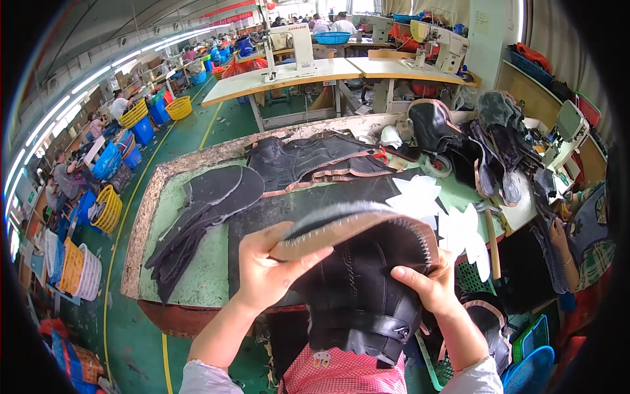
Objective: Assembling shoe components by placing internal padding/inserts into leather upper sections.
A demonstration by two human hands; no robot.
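I hold a black boot upper upside down over my lap, its tan insole facing up with a toothed stitched rim. My left hand grips the insole's left edge, thumb on top. My right hand clasps the right side of the upper near the rim. A strap with a buckle wraps the boot's lower part.
The worn green worktable carries a fanned stack of dark insoles, a pile of black uppers, white paper cut-outs and a hammer. More boots lie at the right, beside another person's arm. Sewing tables stand behind.
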